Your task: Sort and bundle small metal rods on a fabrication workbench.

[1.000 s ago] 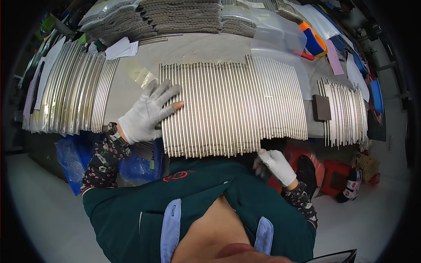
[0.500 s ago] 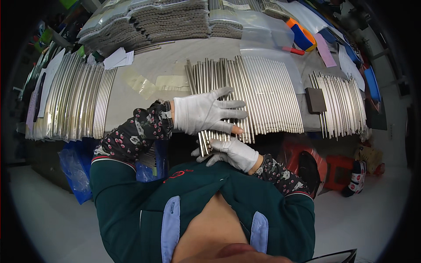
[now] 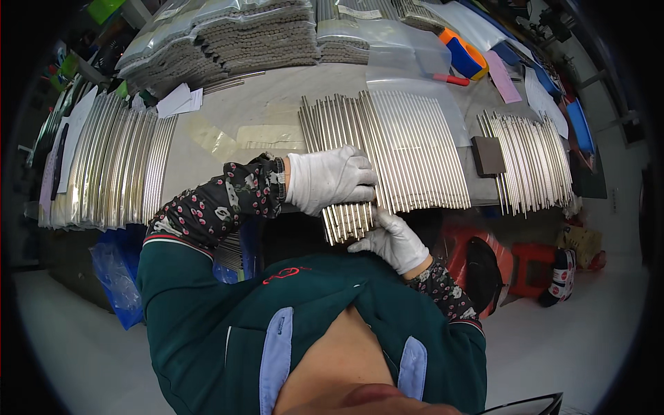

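Note:
A bundle of thin, shiny metal rods [image 3: 346, 220] lies across the table's front edge, its near ends sticking out past it. My left hand [image 3: 330, 181], in a white glove, lies over the bundle with its fingers curled around it. At the near ends is my right hand [image 3: 395, 242], also gloved. Its thumb is against the bundle's right side and its fingers curl under the ends, partly hidden. Directly right of the bundle, a flat row of similar rods [image 3: 422, 155] lies side by side, the far part over a clear plastic sheet [image 3: 408, 62].
More rods [image 3: 536, 166] lie at the right beside a dark block [image 3: 488, 156]. Bagged rods [image 3: 111, 159] line the left. Wrapped stacks [image 3: 256, 38] stand at the back, near an orange-and-blue tape dispenser [image 3: 465, 55] and a red pen [image 3: 451, 79]. Below right is a red stool [image 3: 532, 266].
My left hand's spread fingers have curled around the rods. The rods at the bundle's left have drawn together and straightened. My right hand has shifted slightly right.

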A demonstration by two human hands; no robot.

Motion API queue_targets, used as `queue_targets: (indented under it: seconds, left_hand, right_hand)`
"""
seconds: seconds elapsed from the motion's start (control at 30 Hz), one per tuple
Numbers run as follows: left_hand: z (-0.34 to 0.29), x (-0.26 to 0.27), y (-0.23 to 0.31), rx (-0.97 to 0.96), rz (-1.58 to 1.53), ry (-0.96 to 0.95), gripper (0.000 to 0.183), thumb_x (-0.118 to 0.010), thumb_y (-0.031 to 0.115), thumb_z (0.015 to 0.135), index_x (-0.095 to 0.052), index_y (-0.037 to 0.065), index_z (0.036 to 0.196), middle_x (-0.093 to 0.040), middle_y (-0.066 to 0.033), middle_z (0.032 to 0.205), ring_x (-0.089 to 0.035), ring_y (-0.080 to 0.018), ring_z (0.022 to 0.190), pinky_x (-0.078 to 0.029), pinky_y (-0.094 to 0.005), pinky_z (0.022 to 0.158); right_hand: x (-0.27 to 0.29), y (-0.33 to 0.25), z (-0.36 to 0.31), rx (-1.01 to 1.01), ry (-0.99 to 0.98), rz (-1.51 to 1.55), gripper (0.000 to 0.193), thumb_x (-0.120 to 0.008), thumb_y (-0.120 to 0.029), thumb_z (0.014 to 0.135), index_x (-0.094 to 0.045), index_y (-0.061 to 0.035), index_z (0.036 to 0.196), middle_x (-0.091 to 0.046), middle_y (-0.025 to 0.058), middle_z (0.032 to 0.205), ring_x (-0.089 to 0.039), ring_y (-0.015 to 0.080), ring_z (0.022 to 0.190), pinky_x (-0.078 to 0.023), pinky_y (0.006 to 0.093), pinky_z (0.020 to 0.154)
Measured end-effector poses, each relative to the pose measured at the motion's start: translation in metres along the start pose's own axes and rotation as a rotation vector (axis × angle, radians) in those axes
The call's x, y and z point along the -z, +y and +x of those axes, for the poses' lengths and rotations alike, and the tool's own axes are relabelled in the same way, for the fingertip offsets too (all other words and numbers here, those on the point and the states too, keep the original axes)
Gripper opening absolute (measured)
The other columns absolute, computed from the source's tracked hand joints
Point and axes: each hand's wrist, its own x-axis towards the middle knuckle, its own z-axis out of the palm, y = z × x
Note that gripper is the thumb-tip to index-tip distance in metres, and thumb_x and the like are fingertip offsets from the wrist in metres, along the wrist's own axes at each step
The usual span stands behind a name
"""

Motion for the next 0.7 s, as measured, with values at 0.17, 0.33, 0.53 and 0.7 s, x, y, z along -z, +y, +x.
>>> queue_targets:
  seconds: [0.17, 0.33, 0.53, 0.7]
  left_hand:
    - [0.0, 0.004, 0.008, 0.012, 0.012, -0.08, 0.05, -0.07, 0.02, 0.059, -0.059, 0.008, 0.107, -0.056, -0.0068, 0.107, -0.054, -0.0241, 0.105, -0.041, -0.0382, 0.092]
    - [-0.004, 0.005, 0.008, -0.038, 0.035, 0.018, 0.044, -0.068, 0.02, 0.061, -0.058, 0.009, 0.103, -0.054, -0.004, 0.096, -0.054, -0.0211, 0.099, -0.042, -0.0356, 0.084]
    - [0.005, -0.004, -0.003, -0.08, -0.016, 0.064, 0.036, -0.062, 0.021, 0.071, -0.057, 0.007, 0.103, -0.057, -0.0073, 0.104, -0.056, -0.0236, 0.104, -0.044, -0.0364, 0.085]
    - [0.014, 0.003, -0.001, -0.031, 0.001, 0.03, 0.034, -0.063, 0.019, 0.069, -0.057, 0.007, 0.1, -0.056, -0.0066, 0.096, -0.056, -0.0235, 0.094, -0.045, -0.0374, 0.081]
  right_hand:
    - [-0.015, 0.006, 0.004, -0.116, 0.051, -0.024, 0.04, -0.055, -0.025, 0.098, -0.047, -0.0043, 0.131, -0.058, 0.01, 0.123, -0.06, 0.0247, 0.11, -0.055, 0.0482, 0.087]
    - [-0.019, 0.018, 0.0, -0.132, -0.088, 0.145, 0.052, -0.065, -0.02, 0.091, -0.044, -0.0029, 0.135, -0.057, 0.0117, 0.126, -0.06, 0.0255, 0.111, -0.054, 0.0437, 0.091]
    - [-0.012, 0.016, -0.007, -0.054, -0.082, 0.142, 0.052, -0.067, -0.02, 0.089, -0.048, 0.0017, 0.133, -0.058, 0.0137, 0.127, -0.06, 0.0271, 0.113, -0.053, 0.0429, 0.093]
    - [-0.018, -0.005, -0.01, -0.049, -0.023, -0.108, 0.057, -0.068, -0.024, 0.088, -0.046, 0.0045, 0.133, -0.059, 0.018, 0.124, -0.06, 0.0297, 0.113, -0.052, 0.0413, 0.093]
